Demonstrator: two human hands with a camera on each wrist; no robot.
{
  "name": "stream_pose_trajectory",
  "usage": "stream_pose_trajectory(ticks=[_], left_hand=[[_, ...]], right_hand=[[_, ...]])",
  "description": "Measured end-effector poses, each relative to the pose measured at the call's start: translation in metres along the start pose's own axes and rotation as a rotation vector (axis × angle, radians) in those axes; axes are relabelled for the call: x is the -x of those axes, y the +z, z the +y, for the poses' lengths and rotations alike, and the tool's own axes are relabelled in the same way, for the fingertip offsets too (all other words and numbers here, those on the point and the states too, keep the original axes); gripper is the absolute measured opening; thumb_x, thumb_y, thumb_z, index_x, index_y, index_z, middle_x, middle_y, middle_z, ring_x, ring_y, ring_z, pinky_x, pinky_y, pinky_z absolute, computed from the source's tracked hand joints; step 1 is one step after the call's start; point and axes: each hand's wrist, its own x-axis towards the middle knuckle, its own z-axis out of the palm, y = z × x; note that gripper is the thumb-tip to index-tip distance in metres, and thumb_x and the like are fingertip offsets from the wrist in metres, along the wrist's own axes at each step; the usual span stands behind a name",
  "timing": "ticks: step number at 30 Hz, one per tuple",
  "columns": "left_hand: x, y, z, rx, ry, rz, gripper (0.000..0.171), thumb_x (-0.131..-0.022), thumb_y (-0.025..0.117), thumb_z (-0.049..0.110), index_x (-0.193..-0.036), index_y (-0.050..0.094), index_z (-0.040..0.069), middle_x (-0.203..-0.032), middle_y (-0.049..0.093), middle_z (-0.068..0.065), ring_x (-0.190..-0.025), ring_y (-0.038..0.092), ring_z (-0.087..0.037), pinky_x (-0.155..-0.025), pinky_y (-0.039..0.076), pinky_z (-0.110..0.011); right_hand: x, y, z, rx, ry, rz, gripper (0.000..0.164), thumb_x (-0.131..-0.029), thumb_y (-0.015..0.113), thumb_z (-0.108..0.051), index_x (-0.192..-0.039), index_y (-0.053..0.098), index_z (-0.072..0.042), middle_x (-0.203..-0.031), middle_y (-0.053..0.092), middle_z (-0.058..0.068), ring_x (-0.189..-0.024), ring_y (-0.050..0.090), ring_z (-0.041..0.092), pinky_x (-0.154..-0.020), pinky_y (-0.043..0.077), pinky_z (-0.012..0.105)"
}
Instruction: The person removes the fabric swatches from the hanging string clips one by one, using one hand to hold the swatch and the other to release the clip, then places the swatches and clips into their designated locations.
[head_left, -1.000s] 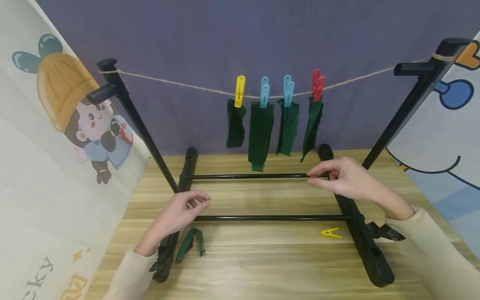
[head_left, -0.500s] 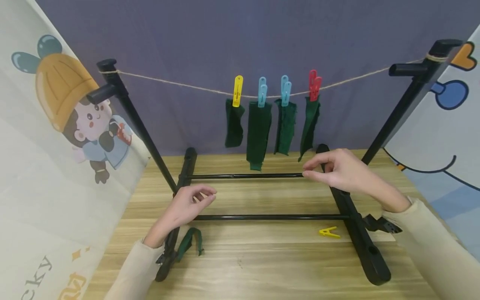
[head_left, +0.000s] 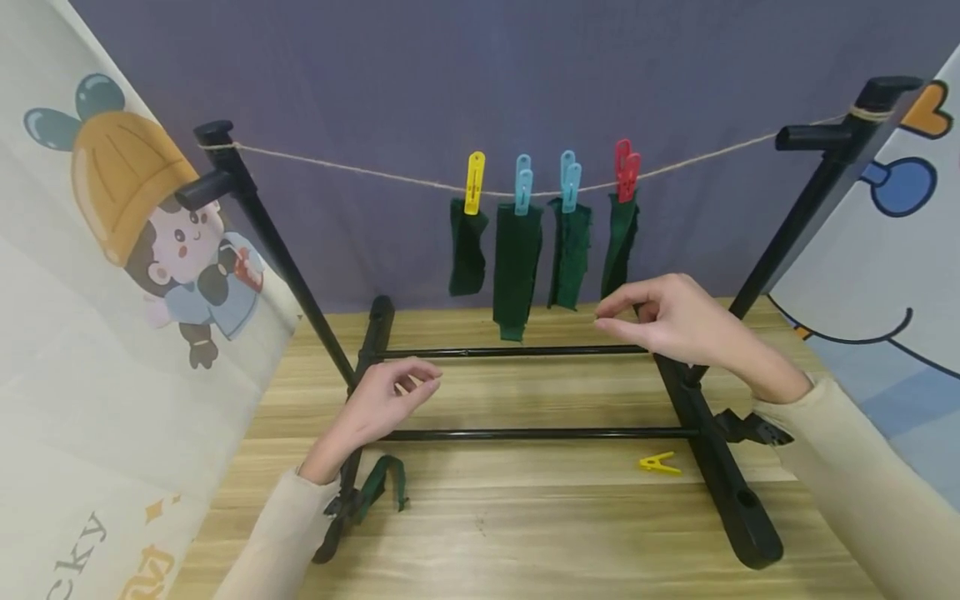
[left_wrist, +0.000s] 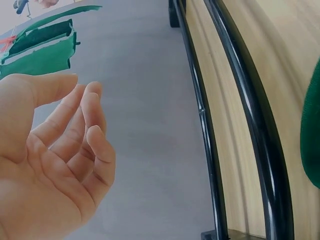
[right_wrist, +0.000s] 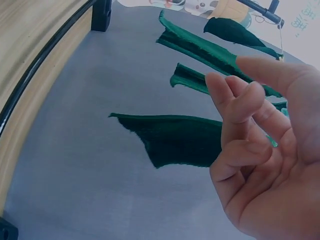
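Note:
My left hand [head_left: 381, 404] is in the air above the rack's left side, fingers loosely bent and holding nothing. Toward the right, my right hand [head_left: 678, 321] hovers with thumb and fingertips near each other and nothing seen between them. It covers the lower end of the rightmost green cloth strip [head_left: 621, 237] in the head view. That strip hangs from a string [head_left: 352, 169] by a red clothespin [head_left: 627, 173]. Farther left, more green strips hang under two light blue clothespins [head_left: 523, 187] and a yellow clothespin [head_left: 474, 185]. The right wrist view shows the hanging cloth [right_wrist: 175, 140] behind the fingers.
A black rack [head_left: 540, 434] with two uprights and low crossbars stands on the wooden table, carrying the string. One folded green strip [head_left: 369, 490] lies by its left foot. A loose yellow clothespin [head_left: 660, 463] lies near the right foot. A grey-purple wall stands behind.
Both hands have risen, the left one drifting right and the right one slightly left toward the rightmost strip. The hanging strips and the things on the table stay put.

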Motion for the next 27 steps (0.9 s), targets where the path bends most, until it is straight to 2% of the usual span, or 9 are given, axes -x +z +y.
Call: stream_pose_trajectory(ticks=[2,5,12,18,27], left_hand=[[-0.002,0.001,0.001,0.003,0.004,0.004,0.02,-0.105,0.069,0.03,-0.121,0.077,0.021,-0.113,0.079,0.002,-0.093,0.07,-0.013,-0.079,0.059,-0.035],[-0.004,0.002,0.003,0.013,0.006,0.005,0.02,-0.105,0.069,0.03,-0.121,0.077,0.02,-0.113,0.079,0.001,-0.093,0.07,-0.013,-0.078,0.059,-0.036],[-0.006,0.005,0.003,0.037,0.009,0.02,0.02,-0.105,0.069,0.029,-0.121,0.077,0.02,-0.112,0.078,0.0,-0.091,0.069,-0.014,-0.077,0.058,-0.035],[-0.01,0.007,0.007,0.03,0.017,0.025,0.02,-0.105,0.069,0.03,-0.121,0.077,0.022,-0.112,0.078,0.001,-0.092,0.069,-0.014,-0.078,0.058,-0.036],[-0.018,0.004,0.017,0.017,0.045,0.041,0.019,-0.106,0.068,0.03,-0.122,0.077,0.023,-0.113,0.079,0.002,-0.093,0.069,-0.015,-0.078,0.057,-0.038]], right_hand=[[-0.002,-0.001,-0.002,-0.008,-0.005,0.013,0.015,-0.101,0.076,-0.029,-0.112,0.082,-0.021,-0.048,0.042,-0.007,-0.044,0.024,0.005,-0.044,0.025,0.026],[-0.006,-0.001,-0.005,-0.011,-0.019,0.035,0.014,-0.101,0.076,-0.028,-0.111,0.083,-0.021,-0.048,0.039,-0.009,-0.044,0.024,0.005,-0.044,0.025,0.026],[-0.013,-0.001,-0.01,0.001,-0.053,0.043,0.014,-0.101,0.076,-0.026,-0.111,0.083,-0.019,-0.055,0.059,-0.012,-0.044,0.028,0.005,-0.044,0.027,0.026],[-0.019,-0.004,-0.016,0.011,-0.052,0.048,0.016,-0.1,0.076,-0.026,-0.112,0.083,-0.018,-0.058,0.064,-0.01,-0.043,0.032,0.006,-0.045,0.028,0.026],[-0.027,-0.006,-0.028,0.003,-0.043,0.066,0.015,-0.1,0.077,-0.03,-0.112,0.083,-0.023,-0.047,0.045,-0.005,-0.042,0.028,0.008,-0.044,0.024,0.027]])
